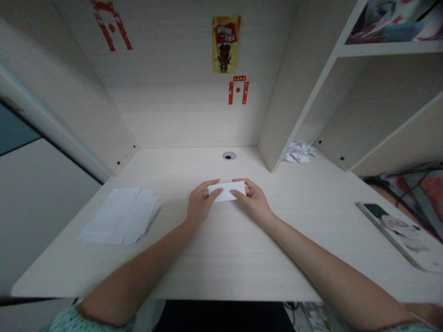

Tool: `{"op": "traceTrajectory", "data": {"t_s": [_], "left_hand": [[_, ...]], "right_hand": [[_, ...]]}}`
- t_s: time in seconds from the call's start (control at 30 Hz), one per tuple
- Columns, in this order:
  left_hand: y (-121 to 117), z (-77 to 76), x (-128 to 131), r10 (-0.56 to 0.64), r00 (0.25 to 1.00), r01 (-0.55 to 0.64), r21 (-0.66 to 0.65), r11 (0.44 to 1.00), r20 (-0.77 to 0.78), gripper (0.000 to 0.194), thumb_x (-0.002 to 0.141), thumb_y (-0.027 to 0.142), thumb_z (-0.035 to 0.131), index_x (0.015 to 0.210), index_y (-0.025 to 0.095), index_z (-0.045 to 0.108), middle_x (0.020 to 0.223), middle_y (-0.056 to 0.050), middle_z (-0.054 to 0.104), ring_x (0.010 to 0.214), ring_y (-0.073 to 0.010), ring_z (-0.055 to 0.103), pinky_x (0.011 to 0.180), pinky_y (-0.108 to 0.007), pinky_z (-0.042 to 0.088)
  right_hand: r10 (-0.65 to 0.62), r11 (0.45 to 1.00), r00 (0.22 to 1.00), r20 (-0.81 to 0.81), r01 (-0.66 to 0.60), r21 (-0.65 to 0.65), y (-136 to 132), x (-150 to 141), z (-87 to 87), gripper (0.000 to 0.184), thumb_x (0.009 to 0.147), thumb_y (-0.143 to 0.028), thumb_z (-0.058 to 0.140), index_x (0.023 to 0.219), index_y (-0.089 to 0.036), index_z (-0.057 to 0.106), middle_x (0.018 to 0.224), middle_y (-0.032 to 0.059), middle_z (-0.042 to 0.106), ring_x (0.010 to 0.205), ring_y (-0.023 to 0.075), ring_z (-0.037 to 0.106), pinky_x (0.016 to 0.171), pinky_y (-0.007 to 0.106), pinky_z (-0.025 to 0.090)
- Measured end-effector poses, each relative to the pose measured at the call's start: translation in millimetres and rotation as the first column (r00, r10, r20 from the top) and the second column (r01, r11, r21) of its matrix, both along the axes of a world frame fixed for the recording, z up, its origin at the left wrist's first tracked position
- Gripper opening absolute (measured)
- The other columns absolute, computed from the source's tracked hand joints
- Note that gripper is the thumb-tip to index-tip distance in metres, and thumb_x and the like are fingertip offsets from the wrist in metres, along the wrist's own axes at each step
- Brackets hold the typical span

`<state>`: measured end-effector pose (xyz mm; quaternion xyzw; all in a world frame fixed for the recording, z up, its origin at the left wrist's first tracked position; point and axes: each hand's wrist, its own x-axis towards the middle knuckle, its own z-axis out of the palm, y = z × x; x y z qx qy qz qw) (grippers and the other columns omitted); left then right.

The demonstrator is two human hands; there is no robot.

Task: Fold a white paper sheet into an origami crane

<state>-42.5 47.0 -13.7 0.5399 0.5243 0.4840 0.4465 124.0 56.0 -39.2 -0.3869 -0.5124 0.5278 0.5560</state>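
Note:
A small white rectangle of paper (226, 192) is held level between my two hands, over the middle of the desk. My left hand (202, 197) pinches its left end, thumb on top and fingers behind. At the right end my right hand (253, 198) grips it the same way. Whether the paper is folded I cannot tell. A fanned stack of white paper sheets (119, 214) lies on the desk to the left of my left hand.
Folded white paper pieces (299, 152) are heaped in the cubby at back right. A phone in a stickered case (398, 230) lies at the right. Behind my hands is a round cable hole (229, 156). An upright panel (294, 92) stands right of centre.

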Motion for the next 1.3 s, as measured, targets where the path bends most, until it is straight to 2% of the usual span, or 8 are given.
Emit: {"op": "traceTrajectory", "data": {"t_s": [0.2, 0.37, 0.47, 0.57, 0.73, 0.93, 1.13, 1.3], "left_hand": [[-1, 7.2, 0, 0.018, 0.999, -0.017, -0.043, 0.999, 0.032, 0.05, 0.071, 0.03, 0.069, 0.119, 0.018, 0.059, 0.059, 0.002, 0.066, 0.049, -0.0101, 0.055, 0.044, -0.018, 0.037], [4, -1.9, -1, -0.016, 0.996, 0.025, -0.104, 0.994, 0.086, 0.055, 0.07, 0.034, 0.071, 0.121, 0.018, 0.058, 0.066, 0.0, 0.07, 0.056, -0.0114, 0.06, 0.048, -0.019, 0.043], [8, -11.1, 0, -0.089, 0.981, 0.114, -0.14, 0.984, 0.171, 0.048, 0.065, 0.033, 0.075, 0.108, 0.016, 0.065, 0.085, -0.005, 0.073, 0.068, -0.0147, 0.066, 0.059, -0.023, 0.051], [8, -15.6, 1, -0.163, 0.974, 0.19, -0.166, 0.968, 0.16, 0.037, 0.063, 0.034, 0.076, 0.094, 0.014, 0.07, 0.092, -0.01, 0.072, 0.069, -0.0167, 0.068, 0.061, -0.024, 0.052], [7, -10.1, 0, -0.131, 0.991, 0.135, -0.162, 0.978, 0.034, 0.032, 0.067, 0.037, 0.073, 0.088, 0.012, 0.071, 0.078, -0.01, 0.073, 0.061, -0.0161, 0.067, 0.052, -0.021, 0.047], [6, -4.5, 0, -0.069, 0.997, 0.067, -0.105, 0.992, -0.016, 0.029, 0.067, 0.036, 0.073, 0.085, 0.012, 0.071, 0.072, -0.009, 0.072, 0.06, -0.0164, 0.067, 0.053, -0.023, 0.047], [2, -7.0, 3, 0.017, 1.0, -0.016, -0.024, 1.0, 0.025, 0.027, 0.068, 0.036, 0.071, 0.083, 0.015, 0.072, 0.078, -0.006, 0.073, 0.066, -0.0168, 0.067, 0.06, -0.025, 0.05], [-4, -5.0, 8, 0.026, 0.998, -0.025, -0.006, 1.0, 0.061, 0.023, 0.069, 0.034, 0.071, 0.08, 0.015, 0.072, 0.078, -0.004, 0.073, 0.069, -0.0172, 0.067, 0.066, -0.029, 0.054]], "right_hand": [[-0.007, 1.0, 1.0, -0.002, 0.007, -0.002, 1, 0, -2.5, 0.036, 0.068, -0.034, 0.072, 0.099, -0.019, 0.06, 0.073, 0.0, 0.064, 0.062, 0.012, 0.055, 0.058, 0.022, 0.04], [-0.034, 0.999, 0.999, 0.0, 0.034, 0.002, 1, 0, -1.1, 0.037, 0.068, -0.034, 0.072, 0.1, -0.019, 0.059, 0.072, -0.0002, 0.065, 0.061, 0.012, 0.056, 0.059, 0.023, 0.041], [-0.065, 0.998, 0.998, 0.003, 0.065, 0.005, 2, 2, 0.3, 0.038, 0.068, -0.034, 0.072, 0.1, -0.019, 0.059, 0.075, 0.0003, 0.066, 0.063, 0.0124, 0.057, 0.061, 0.024, 0.042], [-0.086, 0.996, 0.996, 0.022, 0.086, 0.01, 4, 5, 0.9, 0.04, 0.067, -0.036, 0.072, 0.101, -0.018, 0.059, 0.075, 0.0007, 0.066, 0.062, 0.0128, 0.056, 0.06, 0.024, 0.042], [-0.071, 0.997, 0.997, 0.036, 0.071, 0.007, 4, 6, 2.9, 0.044, 0.067, -0.037, 0.072, 0.104, -0.017, 0.058, 0.069, 0.0001, 0.066, 0.058, 0.0123, 0.055, 0.058, 0.024, 0.041], [-0.069, 0.997, 0.998, -0.012, 0.069, -0.038, 2, 2, 7.7, 0.049, 0.066, -0.039, 0.073, 0.107, -0.019, 0.057, 0.076, 0.0009, 0.065, 0.062, 0.0117, 0.055, 0.058, 0.024, 0.043], [0.072, 0.989, 0.992, 0.107, -0.057, -0.133, -2, -4, 1.9, 0.036, 0.062, -0.048, 0.073, 0.067, -0.014, 0.063, 0.055, -0.0012, 0.055, 0.048, 0.0089, 0.043, 0.046, 0.023, 0.035], [-0.043, 0.993, 0.985, 0.169, 0.061, -0.102, -8, -9, 2.3, 0.038, 0.063, -0.049, 0.072, 0.057, -0.014, 0.061, 0.049, -0.0024, 0.049, 0.047, 0.0077, 0.037, 0.046, 0.023, 0.025]]}}
